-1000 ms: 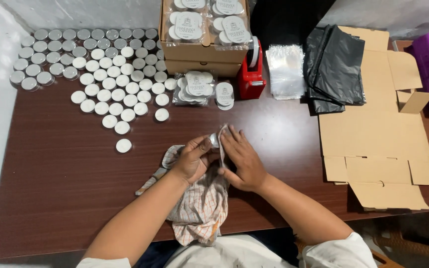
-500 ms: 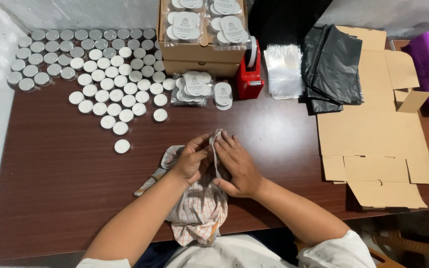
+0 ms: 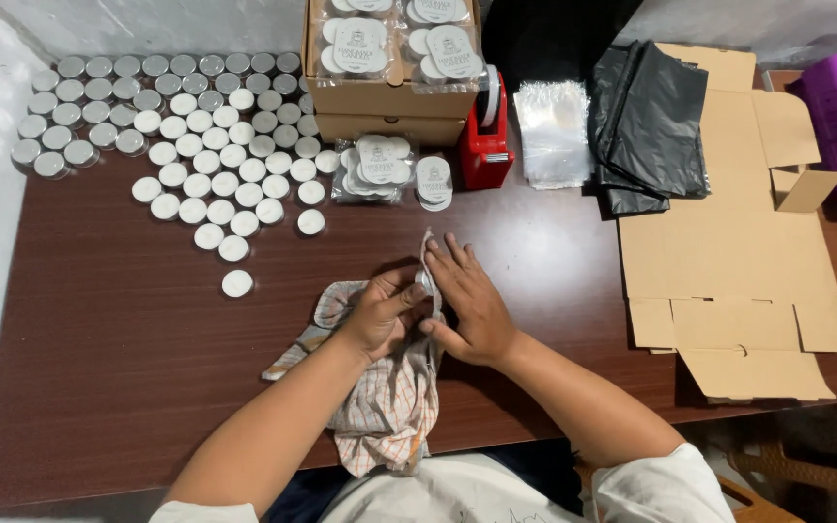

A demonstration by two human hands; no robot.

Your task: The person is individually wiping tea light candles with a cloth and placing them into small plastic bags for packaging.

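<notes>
Dark brown bench [image 3: 128,368], largest thing in view; flat cardboard [image 3: 728,261] fills its right side, rows of small round tins [image 3: 196,145] the back left. I see open room left of the hands; near edge sits close under the forearms. Checked cloth [image 3: 389,407] is soft and limp, and drapes over that edge. Left hand [image 3: 380,315] grip bunches cloth around one small tin [image 3: 425,283]: light, stiff, probably slick, best held by the rim. Right hand [image 3: 467,305] fingers spread flat against it.
</notes>
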